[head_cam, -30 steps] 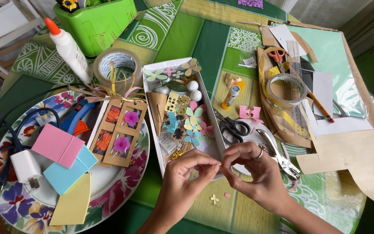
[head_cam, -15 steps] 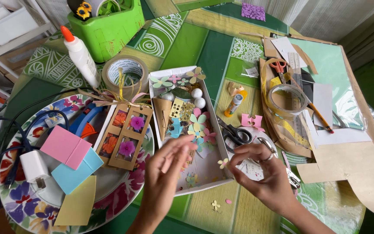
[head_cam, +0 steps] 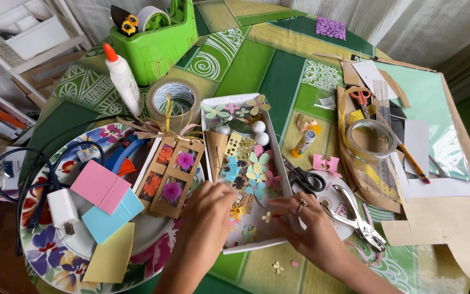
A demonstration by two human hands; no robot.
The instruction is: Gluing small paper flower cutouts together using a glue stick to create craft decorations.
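The small pale-yellow paper flower cutout (head_cam: 267, 217) lies in the shallow white cardboard tray (head_cam: 284, 179). Right hand (head_cam: 308, 228) fingertips pinch its edge; left hand (head_cam: 205, 215) rests flat, fingers together. It is probably featherlight, flimsy, easily creased: grip petals gently.

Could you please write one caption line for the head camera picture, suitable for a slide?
Both hands, left and right, reach into a white tray of paper flowers on a crowded craft table.

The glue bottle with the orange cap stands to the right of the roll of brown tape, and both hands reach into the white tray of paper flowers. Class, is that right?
Not quite. In the head view the glue bottle stands to the left of the roll of brown tape, not its right. Both the left hand and right hand do reach into the white tray.
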